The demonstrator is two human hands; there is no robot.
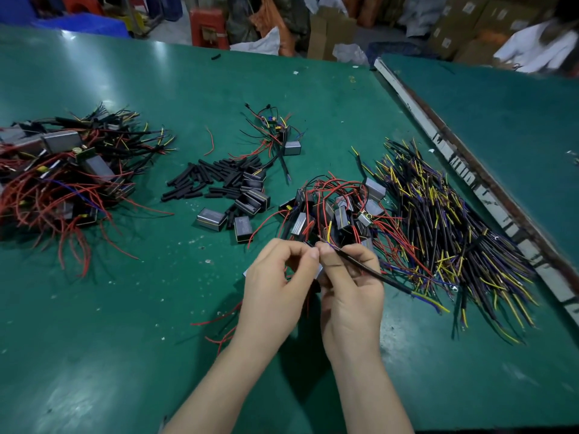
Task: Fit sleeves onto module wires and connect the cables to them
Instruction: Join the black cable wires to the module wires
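The green tabletop (109, 308) spreads under both hands. Right of the hands lies a wide heap of black cables (454, 233) with yellow and blue ends; far to their left, a tangle of finished modules (62, 183); just beyond the fingertips, a cluster of grey modules (338, 211) with red wires. Farther ahead and left sit loose black sleeves (206, 180). The left hand (275, 283) pinches thumb to forefinger on thin wire ends. The right hand (351, 292) curls around one black cable (369, 270), fingertips meeting the left's.

Two hands, left hand (275, 277) and right hand (351, 286); two green desks (94, 308); four wire heaps; one sleeve pile (213, 180); two loose modules (225, 223).
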